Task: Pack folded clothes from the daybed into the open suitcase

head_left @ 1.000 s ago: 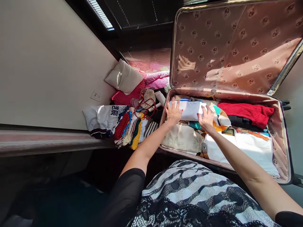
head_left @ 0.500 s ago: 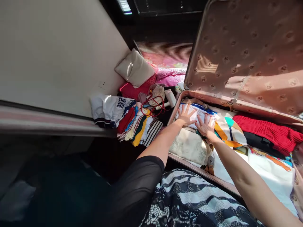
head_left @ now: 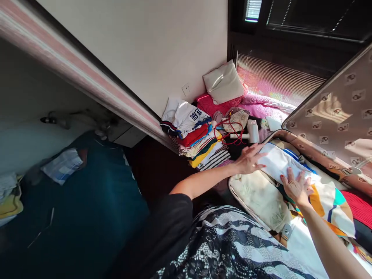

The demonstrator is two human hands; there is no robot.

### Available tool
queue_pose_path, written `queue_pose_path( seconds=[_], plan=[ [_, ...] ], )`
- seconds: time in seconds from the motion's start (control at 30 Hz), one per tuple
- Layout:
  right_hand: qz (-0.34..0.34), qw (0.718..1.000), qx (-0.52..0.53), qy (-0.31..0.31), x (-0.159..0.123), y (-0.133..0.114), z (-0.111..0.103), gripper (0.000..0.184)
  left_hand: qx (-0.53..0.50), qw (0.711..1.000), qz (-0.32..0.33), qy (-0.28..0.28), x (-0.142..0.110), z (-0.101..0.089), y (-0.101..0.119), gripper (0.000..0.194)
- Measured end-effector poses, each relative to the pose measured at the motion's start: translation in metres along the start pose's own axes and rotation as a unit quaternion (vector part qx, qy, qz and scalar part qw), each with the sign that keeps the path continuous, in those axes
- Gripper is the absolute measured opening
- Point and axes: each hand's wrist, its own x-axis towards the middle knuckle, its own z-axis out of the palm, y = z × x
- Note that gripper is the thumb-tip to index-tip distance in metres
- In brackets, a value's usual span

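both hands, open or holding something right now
Left hand: open, holding nothing visible, beside the folded white garment; contact can't be told.
Right hand: open, fingers spread on that garment, not gripping.

Pale wall beside sunlit blinds

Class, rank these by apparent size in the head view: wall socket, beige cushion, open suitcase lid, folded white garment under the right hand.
Open suitcase lid
Beige cushion and folded white garment: too alike to rank
Wall socket
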Motion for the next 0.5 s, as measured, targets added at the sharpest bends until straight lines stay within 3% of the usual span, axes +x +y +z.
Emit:
queue_pose_path(
  seconds=[0.1, 0.17, 0.23, 0.37, 0.5],
  plan=[
    [0.027, 0.998, 0.012, 0.047, -0.026, -0.014, -0.007, 0.089, 0.016, 0.995, -0.051, 0.084, -0.041, -0.067, -0.075, 0.065],
    [0.041, 0.997, 0.026, 0.051, -0.042, -0.025, -0.008, 0.092, 0.038, 0.972, -0.148, 0.179, -0.07, -0.111, -0.132, 0.056],
    [0.042, 0.997, 0.039, 0.054, -0.056, -0.036, -0.005, 0.097, 0.052, 0.946, -0.243, 0.207, -0.094, -0.145, -0.183, 0.052],
    [0.065, 0.995, 0.044, 0.061, -0.074, -0.059, 0.007, 0.096, 0.039, 0.924, -0.342, 0.17, -0.108, -0.177, -0.251, 0.046],
    [0.004, 0.995, 0.045, 0.092, -0.083, -0.078, 0.014, 0.087, 0.027, 0.913, -0.371, 0.166, -0.08, -0.193, -0.288, 0.047]
  ],
)
